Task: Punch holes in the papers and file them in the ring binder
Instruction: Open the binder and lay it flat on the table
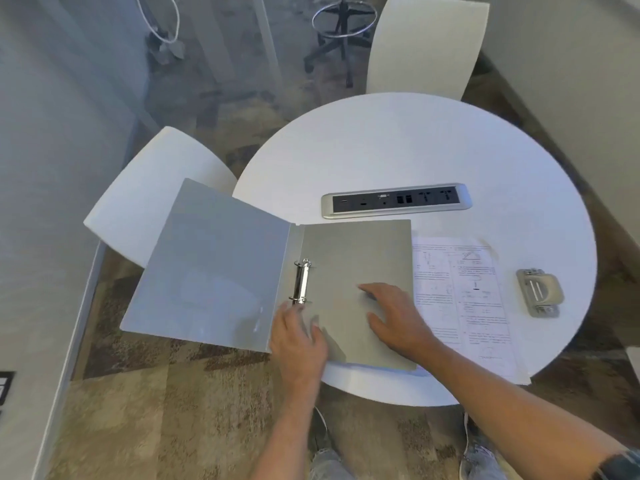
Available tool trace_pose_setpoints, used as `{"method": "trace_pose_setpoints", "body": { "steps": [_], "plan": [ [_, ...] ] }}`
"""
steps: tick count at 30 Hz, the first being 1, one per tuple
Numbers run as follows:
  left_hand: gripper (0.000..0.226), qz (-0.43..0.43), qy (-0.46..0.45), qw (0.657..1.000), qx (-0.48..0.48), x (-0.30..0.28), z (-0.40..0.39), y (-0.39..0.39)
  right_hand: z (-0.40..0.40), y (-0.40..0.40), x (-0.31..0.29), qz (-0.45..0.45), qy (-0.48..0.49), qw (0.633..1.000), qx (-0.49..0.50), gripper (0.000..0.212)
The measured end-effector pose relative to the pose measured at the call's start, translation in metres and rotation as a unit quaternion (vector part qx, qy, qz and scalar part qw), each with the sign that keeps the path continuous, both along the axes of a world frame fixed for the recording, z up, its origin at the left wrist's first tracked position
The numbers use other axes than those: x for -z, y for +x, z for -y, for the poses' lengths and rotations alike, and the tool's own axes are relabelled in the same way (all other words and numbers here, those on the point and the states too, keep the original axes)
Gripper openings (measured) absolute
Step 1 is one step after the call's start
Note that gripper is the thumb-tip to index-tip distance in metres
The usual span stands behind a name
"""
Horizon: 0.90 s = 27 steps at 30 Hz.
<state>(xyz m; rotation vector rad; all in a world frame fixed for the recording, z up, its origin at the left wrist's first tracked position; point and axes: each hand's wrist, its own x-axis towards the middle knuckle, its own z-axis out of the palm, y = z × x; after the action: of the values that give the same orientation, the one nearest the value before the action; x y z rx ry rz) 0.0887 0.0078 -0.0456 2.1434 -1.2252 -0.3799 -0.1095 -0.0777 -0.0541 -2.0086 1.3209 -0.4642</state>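
early days, by the look of it: the ring binder [277,271] lies open at the worktop's [415,140] left edge, front cover overhanging, its rings [300,282] bare and nothing filed. the papers [464,299] sit unpunched just right of it, the hole punch [538,292] near the right edge, untouched. the left hand [298,341], fingers loosely spread, touches the rings' lower end; the right hand [398,317] rests flat and open on the inside back cover, gripping nothing.

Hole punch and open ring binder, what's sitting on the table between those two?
The printed papers lie between the hole punch and the ring binder, flat on the round table. The head view shows it; bare tabletop separates papers and punch.
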Motion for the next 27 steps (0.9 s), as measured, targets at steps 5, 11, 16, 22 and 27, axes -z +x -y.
{"method": "trace_pose_setpoints", "body": {
  "steps": [5,11,16,22,27],
  "plan": [
    [0.035,-0.033,0.038,0.977,0.207,-0.004,-0.013,-0.075,-0.028,-0.087,-0.004,-0.072,-0.018,0.968,0.241,0.052],
    [0.069,0.079,0.226,0.899,0.367,-0.013,0.013,-0.127,-0.036,-0.130,-0.018,-0.246,0.097,0.894,0.362,0.074],
    [0.084,0.093,0.370,0.850,0.362,-0.012,0.023,-0.145,-0.034,-0.137,-0.026,-0.284,0.187,0.847,0.410,0.077],
    [0.085,0.089,0.403,0.841,0.351,-0.018,0.030,-0.154,-0.025,-0.149,-0.024,-0.196,0.227,0.840,0.451,0.063],
    [0.087,0.084,0.429,0.825,0.358,-0.023,0.037,-0.155,-0.013,-0.165,-0.019,-0.112,0.265,0.816,0.502,0.061]
  ]
}}
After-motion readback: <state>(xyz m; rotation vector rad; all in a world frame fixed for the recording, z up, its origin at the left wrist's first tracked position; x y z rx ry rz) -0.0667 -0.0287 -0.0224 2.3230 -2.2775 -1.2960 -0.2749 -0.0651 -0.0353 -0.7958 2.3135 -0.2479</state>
